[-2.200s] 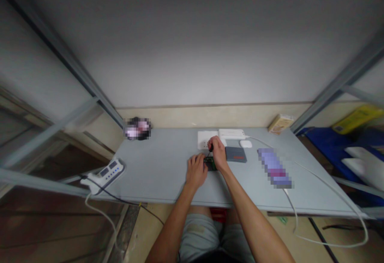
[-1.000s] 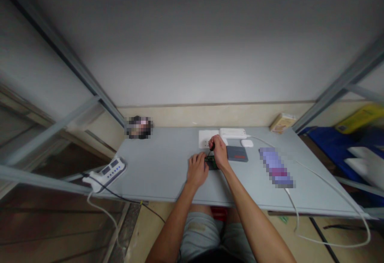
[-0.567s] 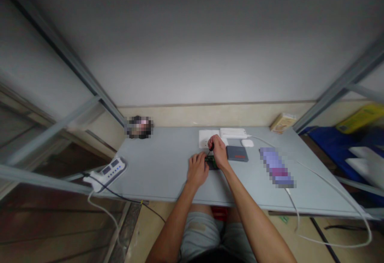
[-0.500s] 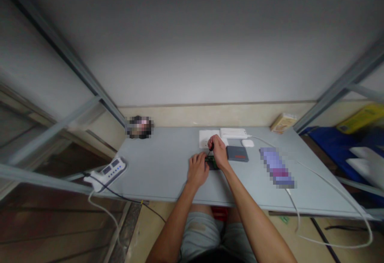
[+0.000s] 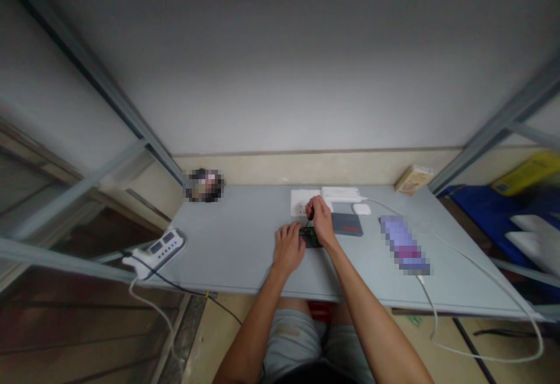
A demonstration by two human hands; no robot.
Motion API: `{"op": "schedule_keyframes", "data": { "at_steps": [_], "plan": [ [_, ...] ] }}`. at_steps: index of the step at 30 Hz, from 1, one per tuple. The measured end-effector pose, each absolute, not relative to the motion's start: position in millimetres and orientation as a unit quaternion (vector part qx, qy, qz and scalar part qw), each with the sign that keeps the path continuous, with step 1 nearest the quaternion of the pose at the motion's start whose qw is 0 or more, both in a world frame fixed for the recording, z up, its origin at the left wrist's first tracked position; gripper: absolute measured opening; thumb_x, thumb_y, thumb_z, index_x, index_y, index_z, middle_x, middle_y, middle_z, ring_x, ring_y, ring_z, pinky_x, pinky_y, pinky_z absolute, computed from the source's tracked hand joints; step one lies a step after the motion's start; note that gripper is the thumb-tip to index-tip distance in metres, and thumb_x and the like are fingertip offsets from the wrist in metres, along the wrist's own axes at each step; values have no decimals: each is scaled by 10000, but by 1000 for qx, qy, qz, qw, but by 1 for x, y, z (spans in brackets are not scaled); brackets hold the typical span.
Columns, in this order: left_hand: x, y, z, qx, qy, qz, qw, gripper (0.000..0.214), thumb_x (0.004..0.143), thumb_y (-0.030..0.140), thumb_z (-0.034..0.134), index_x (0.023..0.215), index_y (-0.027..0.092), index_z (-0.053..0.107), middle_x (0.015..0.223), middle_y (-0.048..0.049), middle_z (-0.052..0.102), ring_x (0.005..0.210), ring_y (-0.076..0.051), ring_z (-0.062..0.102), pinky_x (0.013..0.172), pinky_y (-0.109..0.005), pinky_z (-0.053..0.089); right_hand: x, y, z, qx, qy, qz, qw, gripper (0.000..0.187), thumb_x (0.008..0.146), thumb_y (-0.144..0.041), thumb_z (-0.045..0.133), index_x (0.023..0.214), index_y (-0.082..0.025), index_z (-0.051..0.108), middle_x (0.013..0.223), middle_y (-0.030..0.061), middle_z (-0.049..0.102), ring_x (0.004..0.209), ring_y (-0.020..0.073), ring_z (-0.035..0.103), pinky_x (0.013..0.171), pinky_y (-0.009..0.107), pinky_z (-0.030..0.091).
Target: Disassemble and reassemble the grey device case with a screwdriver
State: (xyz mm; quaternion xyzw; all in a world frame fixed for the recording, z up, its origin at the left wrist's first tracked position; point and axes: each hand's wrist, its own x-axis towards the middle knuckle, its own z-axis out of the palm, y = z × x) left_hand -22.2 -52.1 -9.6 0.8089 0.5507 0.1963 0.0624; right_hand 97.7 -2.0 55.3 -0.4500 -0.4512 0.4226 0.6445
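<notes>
A small dark case with a green circuit board [image 5: 311, 237] lies flat on the grey table, between my two hands. My right hand [image 5: 321, 219] is closed around the dark handle of a screwdriver [image 5: 310, 216]; its thin shaft slants down to the board's upper left part. The tip is too small to make out. My left hand [image 5: 289, 247] lies on the table with its fingers stretched out, thumb side against the left edge of the case. A dark grey flat box [image 5: 347, 224] sits just right of my right hand.
Behind my hands are a white plate with small dark items [image 5: 299, 201] and a white power strip [image 5: 340, 194]. A white earbud case [image 5: 361, 209], a blurred phone [image 5: 403, 245] and a small box [image 5: 413, 180] stand right. Left is a power socket block [image 5: 156, 254].
My right hand and the screwdriver have shifted very slightly to the right, the handle tilting a little. The left hand and the board stay in place.
</notes>
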Motion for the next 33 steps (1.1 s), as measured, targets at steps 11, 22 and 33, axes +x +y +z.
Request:
{"op": "schedule_keyframes", "data": {
  "at_steps": [11,22,33],
  "plan": [
    [-22,-52,-9,810,551,191,59,366,944,167,495,1306,202,537,1400,-88,578,1224,-281,501,1019,-478,441,98,-2,54,-424,-414,447,670,409,939,-580,487,700,-255,416,594,-52,405,552,138,385,559,287,343],
    [-22,-52,-9,807,554,193,63,357,945,161,471,1290,202,554,1409,-79,573,1245,-283,487,1037,-479,429,96,-2,52,-443,-441,423,656,447,942,-617,463,681,-256,425,596,-44,412,569,145,399,580,292,366],
    [-23,-52,-8,807,554,193,69,393,927,167,506,1315,214,545,1399,-88,574,1233,-277,494,1029,-477,442,95,-4,54,-434,-430,434,662,431,942,-581,484,668,-255,421,601,-37,415,570,146,396,565,291,361]
  ]
}}
